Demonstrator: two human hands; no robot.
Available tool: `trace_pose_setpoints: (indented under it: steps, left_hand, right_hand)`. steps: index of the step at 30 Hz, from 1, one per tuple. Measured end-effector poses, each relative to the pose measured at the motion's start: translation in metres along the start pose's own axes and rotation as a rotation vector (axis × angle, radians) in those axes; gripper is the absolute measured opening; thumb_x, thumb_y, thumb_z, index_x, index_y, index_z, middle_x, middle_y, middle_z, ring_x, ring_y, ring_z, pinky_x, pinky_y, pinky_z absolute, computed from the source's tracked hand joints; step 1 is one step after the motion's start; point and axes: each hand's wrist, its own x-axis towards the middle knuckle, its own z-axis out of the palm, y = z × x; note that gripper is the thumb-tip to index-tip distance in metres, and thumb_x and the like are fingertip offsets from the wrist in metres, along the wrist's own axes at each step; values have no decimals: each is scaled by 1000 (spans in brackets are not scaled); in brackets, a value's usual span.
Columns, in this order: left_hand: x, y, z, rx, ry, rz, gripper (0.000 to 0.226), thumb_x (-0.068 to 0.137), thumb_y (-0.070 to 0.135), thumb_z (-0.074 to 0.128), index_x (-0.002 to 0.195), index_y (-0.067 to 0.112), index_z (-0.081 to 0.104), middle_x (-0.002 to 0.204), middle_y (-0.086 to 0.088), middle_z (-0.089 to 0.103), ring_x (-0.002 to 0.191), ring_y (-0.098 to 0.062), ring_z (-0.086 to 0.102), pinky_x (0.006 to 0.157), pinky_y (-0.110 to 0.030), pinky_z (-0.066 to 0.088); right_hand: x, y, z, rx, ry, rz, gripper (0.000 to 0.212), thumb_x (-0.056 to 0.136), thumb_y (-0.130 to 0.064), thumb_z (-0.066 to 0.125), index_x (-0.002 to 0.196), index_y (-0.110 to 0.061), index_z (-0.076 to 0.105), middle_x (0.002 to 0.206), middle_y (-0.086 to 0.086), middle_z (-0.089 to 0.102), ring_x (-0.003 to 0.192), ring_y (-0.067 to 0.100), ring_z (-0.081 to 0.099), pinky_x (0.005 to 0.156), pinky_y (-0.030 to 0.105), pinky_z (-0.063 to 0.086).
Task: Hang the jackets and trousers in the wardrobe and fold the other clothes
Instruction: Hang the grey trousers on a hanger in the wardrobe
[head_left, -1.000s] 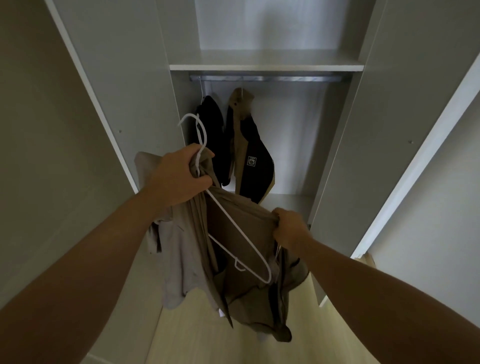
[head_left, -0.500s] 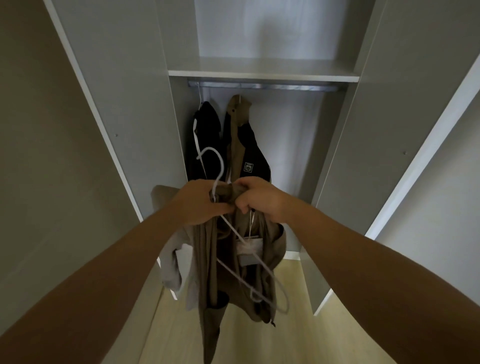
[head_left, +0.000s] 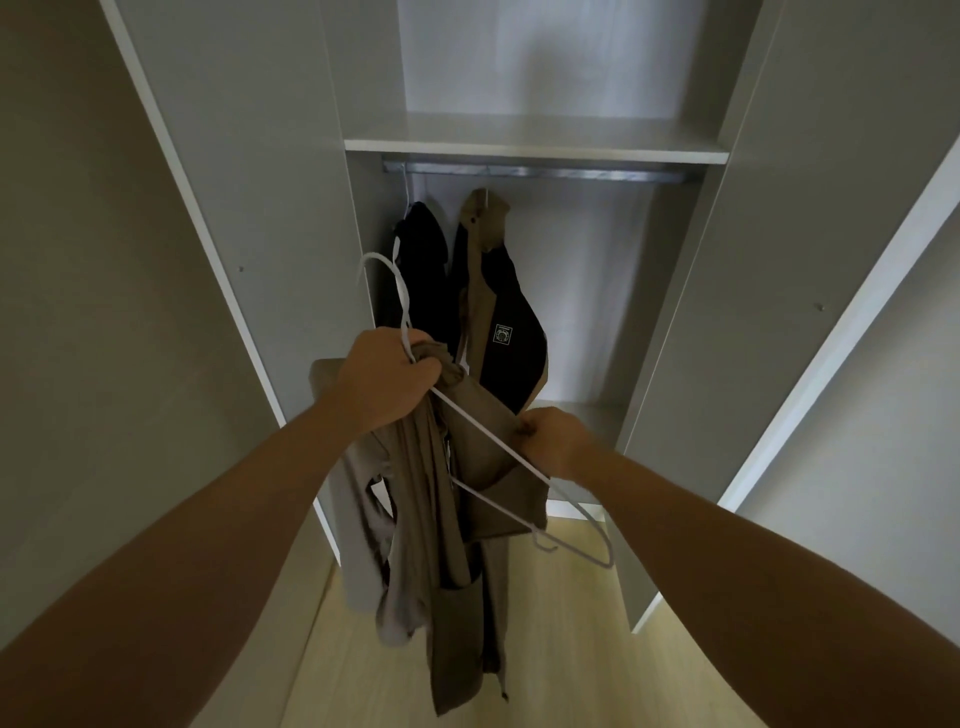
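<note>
The white hanger (head_left: 483, 431) and the bunched brown clothes (head_left: 462, 571) are held tight in the left hand (head_left: 387, 379), with fingers curled round both. A cloth edge is pinched by the right hand (head_left: 556, 441). The hook is pointed up. The rail (head_left: 535, 174) is seen higher and further in, nearer the left hand.

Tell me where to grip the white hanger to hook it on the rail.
Grip the white hanger at its neck, just under the hook, from below, as the left hand does. The hook curves free above it, while the brown garment drapes the sloping arms.
</note>
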Motion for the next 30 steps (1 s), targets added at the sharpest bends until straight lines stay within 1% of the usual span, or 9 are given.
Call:
trace_pose_setpoints:
  steps: [2,5,9,13,17,22,25,28,30]
  left_hand:
    - [-1,2,-1,-13,2,-3,18,91,5,59,79,3,72,72,-11,69,62,-8,57,63,-7,42]
    - [-1,5,-3,-5,27,-1,18,91,6,59,82,-4,71,76,-17,70,65,-17,60,63,-7,43]
    - [-1,5,-10,20,79,-16,20,92,6,58,84,-7,70,77,-18,69,72,-26,62,63,-6,40]
    - [1,3,-16,18,125,-32,19,91,7,58,82,-6,70,74,-18,65,65,-17,56,60,-6,40]
    - [0,0,-17,-15,136,-52,21,91,5,58,78,-9,66,69,-21,60,67,-23,55,57,-13,37]
    - [-3,2,-18,-89,147,-88,27,91,2,57,65,8,63,57,-2,51,53,-3,49,52,-10,36]
    - [-7,2,-18,-138,166,-104,34,90,1,57,62,19,59,55,3,49,49,2,49,52,-9,37]
    - [-8,1,-17,-154,173,-139,23,91,2,57,70,7,64,58,0,52,49,2,49,53,-9,38]
    - [-8,-3,-18,-154,187,-155,21,92,3,57,73,0,65,59,-3,52,50,-1,48,51,-10,37]
  right_hand:
    - [2,0,10,110,86,86,22,100,-33,60,116,-19,56,122,7,63,90,17,59,85,28,49]
    - [3,2,25,346,160,333,69,87,-57,70,131,-14,39,134,13,43,113,31,57,88,35,47]
    - [-1,21,43,481,-228,424,57,93,-64,56,118,-12,54,114,12,58,104,30,61,100,45,48]
    - [-10,30,66,806,-634,474,72,83,-53,77,132,-5,57,118,18,66,102,31,67,91,45,55]
    - [-13,14,85,761,-684,378,69,76,-38,88,133,-17,56,133,10,57,119,25,57,94,39,46]
    - [-24,5,87,663,-739,376,91,70,-67,80,141,-17,50,117,3,62,89,17,62,76,31,55]
    - [-24,0,96,754,-561,393,70,73,-61,81,124,-19,58,121,8,64,100,24,64,75,34,54]
    - [-19,-3,95,838,-333,386,30,95,-32,69,115,-10,66,119,17,67,90,23,65,90,40,55]
    - [-13,-2,81,861,-234,342,29,102,-21,59,122,-1,63,119,22,65,83,23,63,83,36,56]
